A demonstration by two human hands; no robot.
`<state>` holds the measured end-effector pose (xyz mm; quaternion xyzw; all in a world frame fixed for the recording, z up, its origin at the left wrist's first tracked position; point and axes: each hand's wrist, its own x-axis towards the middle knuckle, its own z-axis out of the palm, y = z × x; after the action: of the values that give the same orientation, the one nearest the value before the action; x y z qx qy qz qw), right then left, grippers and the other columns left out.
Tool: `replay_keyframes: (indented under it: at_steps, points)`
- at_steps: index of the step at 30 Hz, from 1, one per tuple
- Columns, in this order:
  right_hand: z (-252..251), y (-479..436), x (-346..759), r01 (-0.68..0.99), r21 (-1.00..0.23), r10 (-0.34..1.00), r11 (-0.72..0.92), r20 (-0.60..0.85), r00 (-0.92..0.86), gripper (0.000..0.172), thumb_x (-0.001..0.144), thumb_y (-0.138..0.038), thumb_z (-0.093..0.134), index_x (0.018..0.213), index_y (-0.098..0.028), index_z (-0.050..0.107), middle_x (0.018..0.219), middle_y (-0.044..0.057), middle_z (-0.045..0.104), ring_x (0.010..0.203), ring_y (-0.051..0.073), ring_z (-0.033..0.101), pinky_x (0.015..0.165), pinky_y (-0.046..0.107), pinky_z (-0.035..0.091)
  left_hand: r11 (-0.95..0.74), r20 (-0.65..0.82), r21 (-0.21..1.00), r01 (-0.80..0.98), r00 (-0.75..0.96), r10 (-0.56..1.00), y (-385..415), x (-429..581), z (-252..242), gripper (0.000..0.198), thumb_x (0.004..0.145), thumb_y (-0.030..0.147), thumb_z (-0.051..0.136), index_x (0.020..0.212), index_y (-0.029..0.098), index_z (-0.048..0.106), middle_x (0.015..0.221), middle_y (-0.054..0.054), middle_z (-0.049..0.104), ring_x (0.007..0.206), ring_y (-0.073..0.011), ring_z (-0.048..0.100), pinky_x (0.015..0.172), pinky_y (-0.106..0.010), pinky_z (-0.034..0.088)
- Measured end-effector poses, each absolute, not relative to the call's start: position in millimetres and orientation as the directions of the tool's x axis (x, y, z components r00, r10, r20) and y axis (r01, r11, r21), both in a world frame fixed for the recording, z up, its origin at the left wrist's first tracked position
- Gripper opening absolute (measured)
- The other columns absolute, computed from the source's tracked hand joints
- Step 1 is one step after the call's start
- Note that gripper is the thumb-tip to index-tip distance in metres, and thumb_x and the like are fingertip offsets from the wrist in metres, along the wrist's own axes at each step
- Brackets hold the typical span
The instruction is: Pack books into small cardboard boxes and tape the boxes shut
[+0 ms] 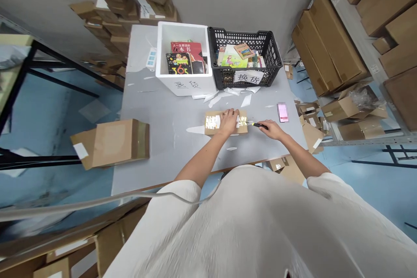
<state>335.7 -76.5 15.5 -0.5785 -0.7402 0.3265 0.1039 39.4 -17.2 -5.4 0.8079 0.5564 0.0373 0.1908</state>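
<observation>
A small cardboard box (210, 130) with shiny tape and a white label lies on the grey table. Across its top, my left hand (229, 120) grips it, the fingertips reaching its far edge. My right hand (271, 130) is closed around the black and yellow handle of a box cutter (259, 125). The cutter points left, its tip at the right end of the box; whether the blade touches the cardboard is too small to tell.
Behind the box stand a white foam bin (185, 83) and a black plastic crate (224, 79), both holding books. Paper scraps (246, 100) lie before them. A phone (282, 112) is at the right, a larger carton (114, 142) at the left. Shelving (374, 67) flanks the right side.
</observation>
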Motion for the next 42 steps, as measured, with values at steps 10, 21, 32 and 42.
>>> replay_keyframes:
  at_steps: [10,21,32,42]
  points:
    - [8.9,-71.9,329.6,0.847,-0.486,0.906,0.218,-0.221,-0.360,0.050,0.110,-0.036,0.065,0.159,-0.026,0.075,0.129,0.015,0.076,0.123,0.034,0.071,0.109,0.044,0.056,-0.366,-0.117,0.355,0.860,0.429,0.896,-24.9,35.3,-4.9,0.072,0.104,0.022,0.051,0.175,0.020,0.044,0.179,-0.024,0.049,0.169,-0.0397,0.041,0.133,-0.064,0.030]
    - [-17.1,-82.6,317.6,0.842,-0.514,0.948,0.165,-0.153,-0.279,0.052,0.112,-0.041,0.059,0.161,-0.027,0.071,0.131,0.016,0.074,0.124,0.035,0.068,0.115,0.048,0.056,-0.344,-0.064,0.379,0.859,0.395,0.916,-36.8,33.1,-16.6,0.071,0.109,0.029,0.042,0.179,0.020,0.044,0.185,-0.022,0.045,0.172,-0.0382,0.040,0.136,-0.064,0.027]
    - [-28.0,-61.8,375.3,0.842,-0.530,0.994,-0.096,-0.093,0.055,0.056,0.103,-0.041,0.061,0.153,-0.018,0.071,0.140,0.020,0.073,0.133,0.040,0.067,0.119,0.056,0.057,-0.281,-0.083,0.377,0.882,0.334,0.939,-43.4,36.9,-17.4,0.067,0.113,0.032,0.037,0.179,0.020,0.045,0.186,-0.021,0.044,0.173,-0.0367,0.040,0.137,-0.062,0.027]
    - [-45.2,-69.0,334.1,0.650,-0.746,0.986,-0.145,-0.164,0.033,0.048,0.093,-0.050,0.070,0.132,-0.023,0.075,0.133,0.015,0.078,0.120,0.035,0.074,0.111,0.056,0.062,-0.211,-0.101,0.401,0.892,0.272,0.957,-65.6,8.8,-20.3,0.075,0.109,0.052,0.053,0.175,0.019,0.050,0.191,-0.021,0.033,0.180,-0.0398,0.023,0.144,-0.069,0.013]
